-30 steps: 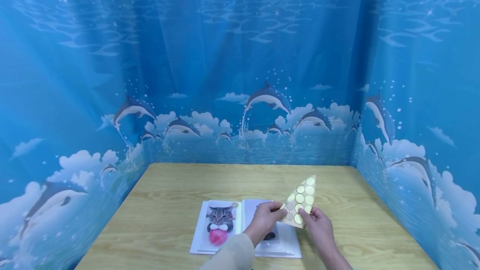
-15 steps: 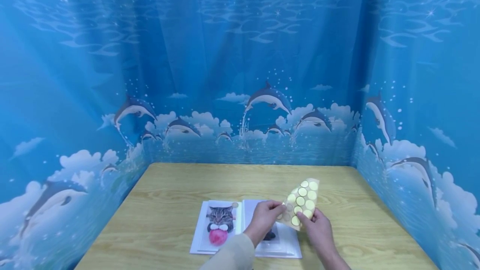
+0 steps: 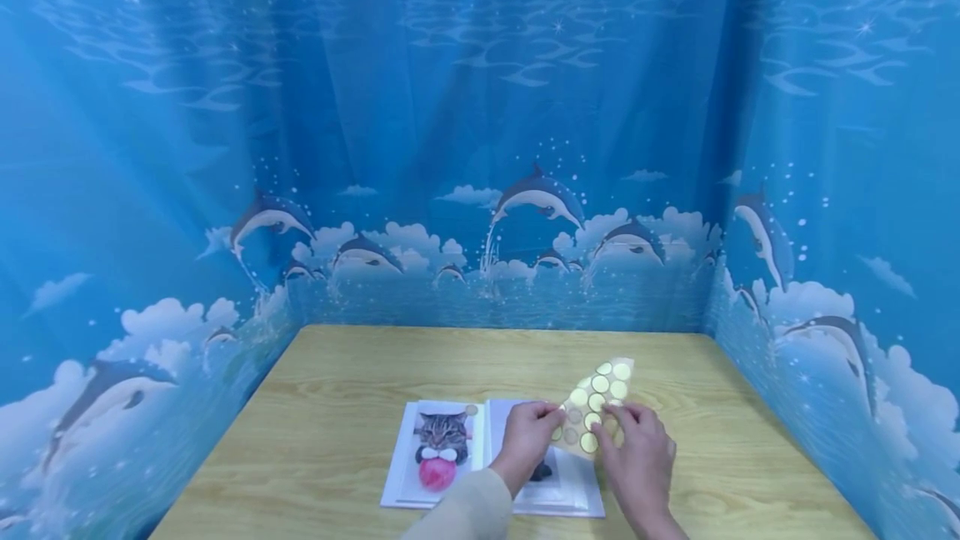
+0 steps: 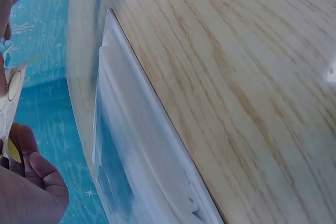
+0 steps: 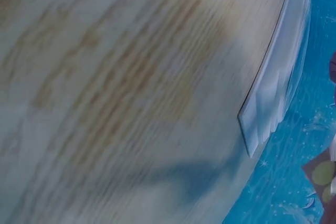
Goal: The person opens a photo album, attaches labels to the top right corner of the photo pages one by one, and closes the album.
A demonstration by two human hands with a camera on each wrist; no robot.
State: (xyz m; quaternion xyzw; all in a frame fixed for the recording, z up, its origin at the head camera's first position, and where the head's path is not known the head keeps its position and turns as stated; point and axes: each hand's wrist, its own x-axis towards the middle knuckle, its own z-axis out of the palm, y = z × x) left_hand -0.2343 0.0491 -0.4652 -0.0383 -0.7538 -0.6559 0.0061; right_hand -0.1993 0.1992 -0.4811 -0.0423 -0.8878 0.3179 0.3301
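Above the right side of an open photo album (image 3: 408, 497), both hands hold a sheet of round, pale yellow stickers (image 3: 598, 385). The left hand (image 3: 528, 437) pinches the sheet's left edge between thumb and fingers. At its lower right, the right hand (image 3: 641, 461) has thumb and forefinger close together on the sheet among the stickers. Some circles near the left hand look bare. The sheet leans with its far corner up and to the right. In the left wrist view, part of the sheet (image 4: 14, 90) shows between fingers; in the right wrist view, only a corner (image 5: 321, 174) shows.
The album's left page carries a cat picture (image 3: 441, 436) with a pink ball (image 3: 437, 474) and a small tan disc (image 3: 471, 410) at its top corner. The left arm partly covers the right page. A wood-grain table (image 3: 360, 365) lies beneath, with blue dolphin curtains (image 3: 480, 107) around it.
The right hand has shifted from gripping the sheet's lower right edge to having thumb and forefinger over its face. The sheet has tilted and moved slightly left; the left hand keeps its pinch.
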